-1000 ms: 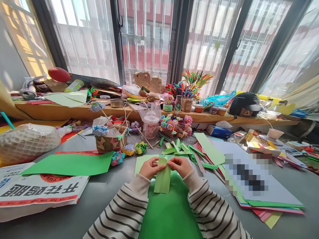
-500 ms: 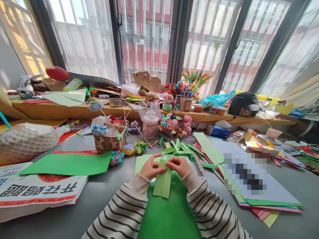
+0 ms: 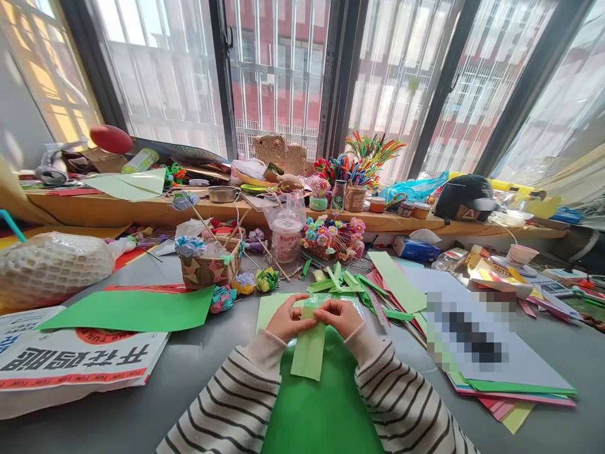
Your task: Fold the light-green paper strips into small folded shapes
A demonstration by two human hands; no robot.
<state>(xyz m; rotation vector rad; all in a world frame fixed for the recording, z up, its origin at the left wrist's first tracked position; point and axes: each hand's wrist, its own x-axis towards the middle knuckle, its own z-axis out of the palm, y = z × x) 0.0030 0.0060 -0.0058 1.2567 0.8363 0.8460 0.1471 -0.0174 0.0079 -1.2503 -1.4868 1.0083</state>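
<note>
A strip of light green paper (image 3: 308, 354) hangs between my two hands, its lower end toward me. My left hand (image 3: 289, 320) pinches its left edge near the top, thumb in front. On the upper right, my right hand (image 3: 341, 316) is closed on the same strip with thumb and fingertips together. Below them lies a glossy green sheet (image 3: 326, 410). Behind my left hand shows a piece of light green paper (image 3: 265, 310) on the table. Just beyond my hands is a pile of cut green paper strips (image 3: 347, 280).
Left are a green sheet (image 3: 127, 309) and a printed paper bag (image 3: 89, 362). A basket (image 3: 210, 271) of paper flowers and a lidded plastic cup (image 3: 286, 236) stand farther back. To the right lies a stack of coloured paper (image 3: 534, 366). A cap (image 3: 466, 198) sits on the sill.
Almost nothing differs. Both hands keep their pinch on the paper strip, and the whole view has shifted very slightly.
</note>
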